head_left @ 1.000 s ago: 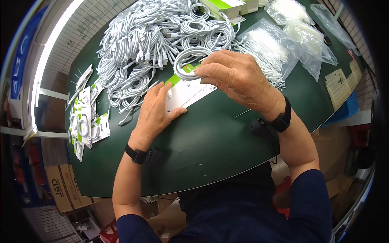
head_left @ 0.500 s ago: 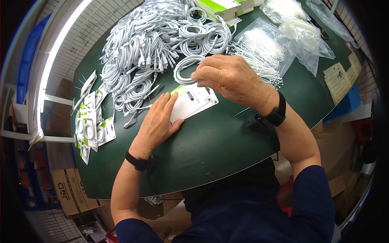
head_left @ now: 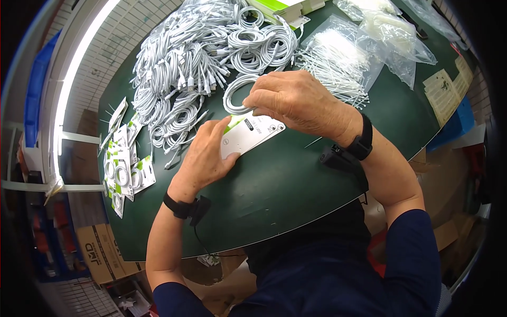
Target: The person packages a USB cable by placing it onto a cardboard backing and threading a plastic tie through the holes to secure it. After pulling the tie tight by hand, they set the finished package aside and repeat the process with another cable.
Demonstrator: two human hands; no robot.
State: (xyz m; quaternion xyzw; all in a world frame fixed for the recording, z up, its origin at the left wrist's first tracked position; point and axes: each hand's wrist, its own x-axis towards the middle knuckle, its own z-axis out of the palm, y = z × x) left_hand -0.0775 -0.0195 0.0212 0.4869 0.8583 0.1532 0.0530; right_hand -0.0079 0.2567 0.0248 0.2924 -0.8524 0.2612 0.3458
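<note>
My right hand (head_left: 301, 103) pinches a coil of white cable (head_left: 233, 96) between thumb and fingers, just above the far edge of a white and green packaging card (head_left: 245, 136). The card lies on the dark green table (head_left: 274, 190), tilted, with a punched hanging slot at its far right end. My left hand (head_left: 205, 154) grips the card's left side, with bent fingers at its green end and the thumb at the near edge. The left fingertips are partly hidden behind the hand.
A big heap of coiled white cables (head_left: 177, 63) fills the far left. Finished-looking carded cables (head_left: 124, 169) lie at the left edge. White cable ties (head_left: 335, 68) spill from a plastic bag at the far right. A stack of cards (head_left: 288, 8) stands at the back.
My left fingers have bent from lying flat into a grip on the card. The coil in my right hand has shifted slightly left and lower, covering more of the card's far edge.
</note>
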